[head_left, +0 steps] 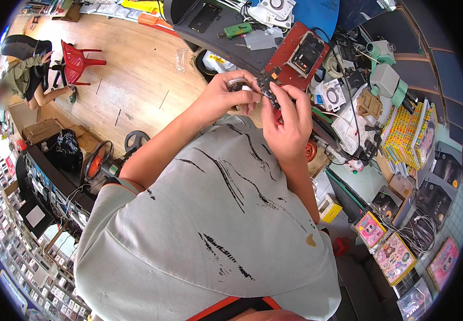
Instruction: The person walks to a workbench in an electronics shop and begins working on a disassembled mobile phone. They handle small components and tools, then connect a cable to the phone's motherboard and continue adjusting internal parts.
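Note:
My left hand [226, 95] is closed around a round, ring-shaped piece [236, 84] that looks like a small roll of tape; its exact kind is hard to make out. Just right of it, my right hand [289, 120] pinches a small dark electronic part [265, 82] between thumb and fingers. The left fingertips meet this part too, so both hands come together on it in front of my chest. Beyond my right hand, an opened phone [306, 53] with a black inside lies on a red work holder [282, 61] at the bench edge.
A green-handled tool [236, 30] and a black phone panel [205, 17] lie on the dark bench. A microscope [385, 72] stands at the right, beside stacked yellow booklets [410, 134]. At the far left, another person [25, 80] sits near a red plastic chair [79, 61].

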`<state>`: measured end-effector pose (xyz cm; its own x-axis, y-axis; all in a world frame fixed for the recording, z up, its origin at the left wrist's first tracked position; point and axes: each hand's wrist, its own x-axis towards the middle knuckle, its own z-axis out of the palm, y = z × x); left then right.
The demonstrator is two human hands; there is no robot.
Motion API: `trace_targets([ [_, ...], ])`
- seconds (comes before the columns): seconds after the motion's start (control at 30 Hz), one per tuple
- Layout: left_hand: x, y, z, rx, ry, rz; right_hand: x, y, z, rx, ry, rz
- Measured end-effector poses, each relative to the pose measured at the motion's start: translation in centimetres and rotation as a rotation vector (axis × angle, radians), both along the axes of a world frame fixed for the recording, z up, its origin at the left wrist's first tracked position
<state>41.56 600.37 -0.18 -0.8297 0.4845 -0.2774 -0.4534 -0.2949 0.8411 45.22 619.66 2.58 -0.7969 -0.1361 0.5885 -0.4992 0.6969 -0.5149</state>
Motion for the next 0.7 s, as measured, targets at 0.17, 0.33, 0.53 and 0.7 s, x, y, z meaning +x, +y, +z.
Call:
trace_targets([
  [0.17,0.0,-0.1,0.9,-0.005,0.015,0.013,-0.1,0.0,0.0,0.012,0.013,0.007],
  [0.33,0.2,0.3,0.2,0.102,-0.073,0.077,-0.2,-0.1,-0.1,0.034,0.033,0.009],
  [0.53,0.2,-0.1,0.4,0.053,-0.061,0.045,0.0,-0.2,-0.2,0.053,0.048,-0.002],
  [0.7,0.3,0.0,1.0,0.050,-0.092,0.050,0.2,-0.2,-0.3,0.076,0.051,-0.008],
])
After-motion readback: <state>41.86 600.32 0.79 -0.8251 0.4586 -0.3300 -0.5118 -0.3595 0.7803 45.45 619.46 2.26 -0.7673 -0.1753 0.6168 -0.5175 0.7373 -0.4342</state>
